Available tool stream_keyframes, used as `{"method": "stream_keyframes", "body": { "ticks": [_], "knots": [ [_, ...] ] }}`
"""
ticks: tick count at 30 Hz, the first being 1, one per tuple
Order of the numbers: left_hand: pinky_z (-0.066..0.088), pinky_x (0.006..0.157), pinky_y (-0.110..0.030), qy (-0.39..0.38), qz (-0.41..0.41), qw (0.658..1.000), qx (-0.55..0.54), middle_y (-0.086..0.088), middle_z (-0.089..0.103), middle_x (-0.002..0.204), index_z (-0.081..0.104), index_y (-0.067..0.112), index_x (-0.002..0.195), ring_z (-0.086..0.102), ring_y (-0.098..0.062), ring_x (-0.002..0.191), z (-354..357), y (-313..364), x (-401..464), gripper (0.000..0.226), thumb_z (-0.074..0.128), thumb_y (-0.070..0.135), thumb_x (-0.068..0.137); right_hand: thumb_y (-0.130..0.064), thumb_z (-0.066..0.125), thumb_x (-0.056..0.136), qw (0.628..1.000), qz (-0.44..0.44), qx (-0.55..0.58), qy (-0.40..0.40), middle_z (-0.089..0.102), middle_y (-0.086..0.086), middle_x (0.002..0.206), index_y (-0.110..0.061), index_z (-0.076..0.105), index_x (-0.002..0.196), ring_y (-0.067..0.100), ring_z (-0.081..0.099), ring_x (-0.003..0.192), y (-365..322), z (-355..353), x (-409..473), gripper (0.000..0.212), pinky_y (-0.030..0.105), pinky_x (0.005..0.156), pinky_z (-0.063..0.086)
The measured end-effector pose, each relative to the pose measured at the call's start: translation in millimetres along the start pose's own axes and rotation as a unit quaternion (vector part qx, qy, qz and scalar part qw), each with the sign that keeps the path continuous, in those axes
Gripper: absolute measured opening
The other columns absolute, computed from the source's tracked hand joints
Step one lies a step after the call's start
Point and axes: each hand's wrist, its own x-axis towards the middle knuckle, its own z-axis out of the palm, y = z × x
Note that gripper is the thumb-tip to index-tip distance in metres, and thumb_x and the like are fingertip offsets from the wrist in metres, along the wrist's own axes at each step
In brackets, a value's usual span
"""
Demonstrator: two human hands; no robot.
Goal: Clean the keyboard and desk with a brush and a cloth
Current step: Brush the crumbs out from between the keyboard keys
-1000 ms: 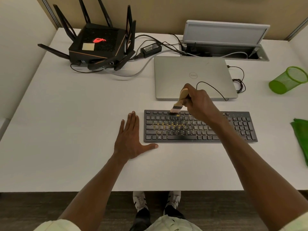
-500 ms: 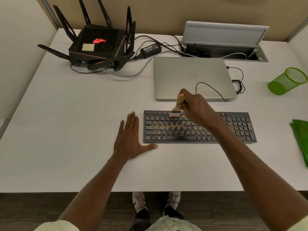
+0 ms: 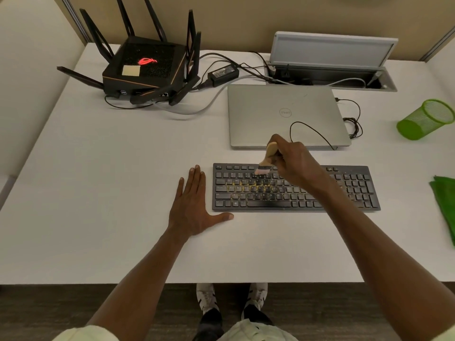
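Fingers (image 3: 286, 157) of your right hand (image 3: 294, 162) curl round the wooden handle of the brush (image 3: 267, 158); bristles sit on the top key rows of the keyboard (image 3: 295, 188), left of centre. Your left hand (image 3: 194, 207) lies flat, fingers straight, on the counter (image 3: 98, 193) just beside the keyboard's left end, holding nothing. Keyboard lies near the counter's front edge, centre-right. Yellow crumbs show among the middle rows, so brushing looks only partly done. Green cloth (image 3: 445, 203) lies at the right edge, untouched; the wipe-down appears still to come.
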Motion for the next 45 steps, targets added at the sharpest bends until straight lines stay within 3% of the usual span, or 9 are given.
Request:
{"method": "stream_keyframes", "body": {
  "ticks": [2, 6, 10, 14, 26, 29, 35, 40, 45],
  "knots": [
    [-0.006, 0.128, -0.045, 0.000, 0.001, 1.000, -0.001, -0.011, -0.014, 0.169, 0.000, 0.002, 0.161, -0.018, -0.020, 0.156, 0, 0, 0, 0.147, 0.024, 0.108, 0.062, -0.001, 0.057, 0.092, 1.000, 0.019, -0.019, 0.000, 0.065, 0.009, 0.077, -0.007, 0.049, 0.107, 0.013, 0.055, 0.054, 5, -3, -3, 0.018, 0.029, 0.044, 0.047],
    [-0.004, 0.128, -0.046, 0.005, 0.003, 1.000, -0.004, -0.012, -0.013, 0.170, 0.001, 0.002, 0.162, -0.017, -0.021, 0.156, 1, 0, 0, 0.147, 0.024, 0.108, 0.063, -0.004, 0.059, 0.091, 0.996, 0.071, -0.020, 0.039, 0.057, 0.002, 0.074, -0.006, 0.050, 0.108, 0.007, 0.047, 0.052, 9, -13, -3, 0.019, 0.022, 0.046, 0.035],
    [-0.006, 0.128, -0.044, 0.002, 0.001, 1.000, 0.002, -0.011, -0.014, 0.170, 0.001, 0.003, 0.162, -0.017, -0.020, 0.156, 1, 0, 0, 0.146, 0.028, 0.107, 0.064, -0.011, 0.056, 0.093, 0.983, 0.157, 0.017, 0.096, 0.058, 0.006, 0.078, -0.004, 0.048, 0.110, 0.009, 0.051, 0.055, -3, -6, 5, 0.020, 0.019, 0.044, 0.034],
    [-0.005, 0.128, -0.045, 0.001, 0.001, 1.000, -0.002, -0.011, -0.014, 0.170, 0.000, 0.003, 0.162, -0.017, -0.020, 0.156, 1, 0, 0, 0.146, 0.028, 0.107, 0.064, -0.010, 0.056, 0.092, 0.973, 0.209, 0.020, 0.097, 0.058, 0.008, 0.077, -0.002, 0.046, 0.106, 0.005, 0.052, 0.053, -11, 4, 3, 0.019, 0.014, 0.034, 0.034],
    [-0.006, 0.128, -0.044, 0.000, -0.003, 1.000, 0.005, -0.011, -0.015, 0.170, 0.000, 0.003, 0.162, -0.018, -0.020, 0.156, 1, 1, 0, 0.146, 0.027, 0.107, 0.064, -0.008, 0.054, 0.089, 0.954, 0.268, 0.033, 0.128, 0.056, 0.010, 0.076, 0.002, 0.044, 0.106, 0.020, 0.052, 0.057, -24, 7, 4, 0.022, 0.018, 0.038, 0.027],
    [-0.006, 0.128, -0.045, -0.001, -0.002, 1.000, 0.006, -0.011, -0.015, 0.170, 0.000, 0.003, 0.162, -0.018, -0.020, 0.156, 1, 1, 0, 0.146, 0.027, 0.107, 0.064, -0.008, 0.054, 0.088, 0.952, 0.282, 0.019, 0.116, 0.053, 0.011, 0.080, 0.000, 0.043, 0.105, 0.012, 0.046, 0.057, -28, 8, -5, 0.022, 0.017, 0.040, 0.025],
    [-0.006, 0.128, -0.045, -0.001, -0.001, 1.000, 0.003, -0.010, -0.016, 0.169, -0.002, 0.003, 0.161, -0.018, -0.020, 0.156, 1, 1, 0, 0.146, 0.026, 0.107, 0.063, -0.011, 0.055, 0.086, 0.949, 0.274, 0.049, 0.149, 0.059, 0.014, 0.078, 0.000, 0.044, 0.104, 0.028, 0.058, 0.064, -24, 4, 2, 0.024, 0.026, 0.043, 0.034],
    [-0.004, 0.128, -0.046, 0.006, 0.001, 1.000, -0.004, -0.011, -0.013, 0.170, 0.001, 0.003, 0.162, -0.015, -0.022, 0.157, 2, 0, 0, 0.145, 0.027, 0.107, 0.064, -0.010, 0.057, 0.087, 0.949, 0.290, 0.035, 0.114, 0.056, 0.013, 0.083, 0.001, 0.044, 0.105, 0.023, 0.053, 0.066, -27, 7, -6, 0.025, 0.021, 0.043, 0.028],
    [-0.005, 0.128, -0.045, -0.002, 0.000, 1.000, 0.003, -0.011, -0.014, 0.170, -0.001, 0.003, 0.161, -0.016, -0.022, 0.157, 1, 1, 0, 0.145, 0.029, 0.106, 0.064, -0.014, 0.059, 0.086, 0.950, 0.284, 0.030, 0.127, 0.059, 0.012, 0.079, -0.002, 0.045, 0.103, 0.023, 0.057, 0.064, -20, 1, -9, 0.025, 0.025, 0.045, 0.037]
  ]
}}
